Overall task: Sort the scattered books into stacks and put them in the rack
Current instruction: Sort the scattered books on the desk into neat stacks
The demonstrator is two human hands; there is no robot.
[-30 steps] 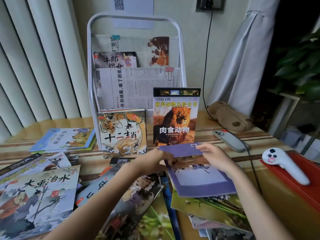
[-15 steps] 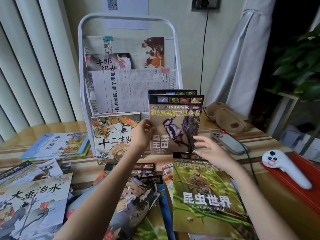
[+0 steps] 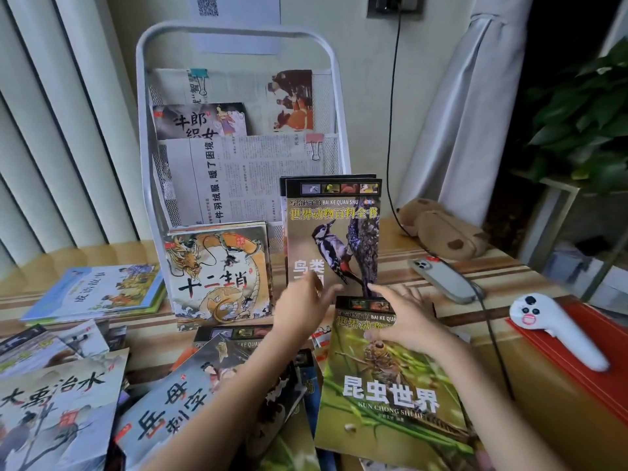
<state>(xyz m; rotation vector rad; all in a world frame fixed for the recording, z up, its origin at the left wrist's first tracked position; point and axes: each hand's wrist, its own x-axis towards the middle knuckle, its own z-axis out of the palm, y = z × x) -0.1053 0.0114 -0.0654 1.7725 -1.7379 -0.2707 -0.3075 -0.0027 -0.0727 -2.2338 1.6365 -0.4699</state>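
Your left hand (image 3: 302, 309) is released, fingers loose, in front of the bird book (image 3: 334, 232) standing upright in the rack (image 3: 234, 32) beside the dragon book (image 3: 217, 273). Your right hand (image 3: 406, 321) lies flat and open on the insect book (image 3: 390, 396), atop scattered books on the bench (image 3: 390, 253).

The left hand (image 3: 303, 309) covers the lower title of the bird book (image 3: 333, 232), which hides nearly all of a book behind it. The right hand (image 3: 406, 321) masks part of the insect book (image 3: 390, 396), cut off at the near edge.
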